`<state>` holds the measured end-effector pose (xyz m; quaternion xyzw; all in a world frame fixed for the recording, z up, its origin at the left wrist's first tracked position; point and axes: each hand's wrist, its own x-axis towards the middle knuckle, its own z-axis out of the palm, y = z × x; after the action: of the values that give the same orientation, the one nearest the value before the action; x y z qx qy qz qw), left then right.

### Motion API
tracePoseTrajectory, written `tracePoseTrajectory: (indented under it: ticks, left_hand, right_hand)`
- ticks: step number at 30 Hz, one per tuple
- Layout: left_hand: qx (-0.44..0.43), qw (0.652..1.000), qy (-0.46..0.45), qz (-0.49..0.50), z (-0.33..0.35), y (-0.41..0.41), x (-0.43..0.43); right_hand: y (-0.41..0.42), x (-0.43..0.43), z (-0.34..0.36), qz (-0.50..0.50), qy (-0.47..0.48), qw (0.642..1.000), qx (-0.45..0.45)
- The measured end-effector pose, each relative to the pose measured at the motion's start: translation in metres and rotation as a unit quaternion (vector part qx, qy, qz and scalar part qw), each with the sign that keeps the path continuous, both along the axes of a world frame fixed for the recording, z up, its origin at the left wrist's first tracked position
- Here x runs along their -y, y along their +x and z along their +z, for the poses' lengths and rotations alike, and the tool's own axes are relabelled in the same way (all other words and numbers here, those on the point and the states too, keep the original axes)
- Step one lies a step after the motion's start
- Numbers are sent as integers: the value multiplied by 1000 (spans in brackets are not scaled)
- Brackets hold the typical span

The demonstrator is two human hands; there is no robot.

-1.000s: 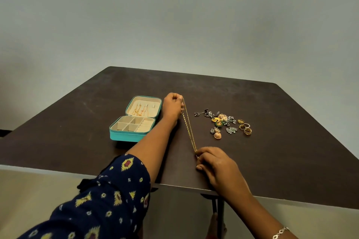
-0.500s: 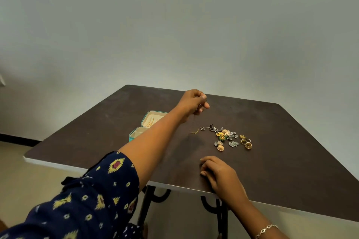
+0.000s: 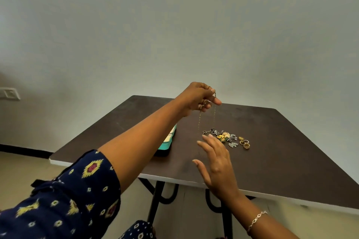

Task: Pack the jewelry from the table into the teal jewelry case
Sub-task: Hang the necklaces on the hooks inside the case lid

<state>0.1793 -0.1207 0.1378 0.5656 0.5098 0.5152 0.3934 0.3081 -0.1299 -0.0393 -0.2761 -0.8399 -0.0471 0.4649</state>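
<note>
From the head camera, the left hand (image 3: 200, 97) is lifted high over the dark worktop (image 3: 272, 161). Its fingers (image 3: 214, 101) are pinched shut on a thin gold chain (image 3: 199, 122). The chain hangs down in two thin strands, and its low end is too faint to follow. The right hand (image 3: 217, 163) is spread open and flat, holding nothing. It floats just over the worktop, under the chain.

The teal jewelry case (image 3: 168, 140) sits on the worktop, mostly hidden behind the left arm. Only one teal corner and a bit of pale lining show. The rest of the jewelry sits in a small pile (image 3: 223, 136) to the right of the case, with some gold rings (image 3: 245, 142) just beside it.

What could go wrong? The chain is thin and swings, so I think it could snag on the pile or knot up on itself. It could also slip out of the pinch. The left arm hides the case, so the chain might miss the right pocket.

There is lots of bare worktop on the right and at the back. The near edge is close under the right wrist. A dropped piece could slide off there to the floor.
</note>
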Motion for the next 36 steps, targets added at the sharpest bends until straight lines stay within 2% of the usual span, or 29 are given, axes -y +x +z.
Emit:
tracePoseTrajectory:
  ticks: [2,7,10,16,20,22,24,25,27,29,31,33,36]
  left_hand:
    - [-5,1000,0,-5,3,2,8]
    - [-20,1000,7,-13,7,0,24]
    - [-16,1000,4,-24,8,-3,33]
    - [20,1000,14,-16,9,-9,49]
    - [79,996,3,43,5,-26,57]
    - [127,989,-7,74,0,-36,59]
    - [172,980,-11,99,-6,-47,61]
    - [186,976,-12,109,-9,-52,62]
    - [186,975,-13,123,-16,-59,64]
    - [162,979,-13,126,-23,-62,67]
    - [137,984,-15,110,-31,-58,72]
    - [114,990,-19,86,-39,-53,76]
    - [84,994,-27,65,-52,-47,81]
  right_hand:
    - [-1,7,-2,4,-21,1000,5]
    - [4,16,2,1,14,1000,13]
    - [3,24,4,0,-1,1000,28]
    - [9,27,-17,-16,-4,985,172]
    - [13,31,-14,15,-6,994,112]
    - [15,38,-5,51,-84,994,54]
    - [14,46,9,88,-188,978,-17]
    - [13,49,17,109,-261,958,-51]
    - [10,56,38,151,-420,886,-127]
    - [8,59,55,177,-566,775,-220]
    - [7,65,70,192,-658,669,-290]
    - [7,69,82,203,-690,614,-324]
    - [7,73,93,220,-703,583,-343]
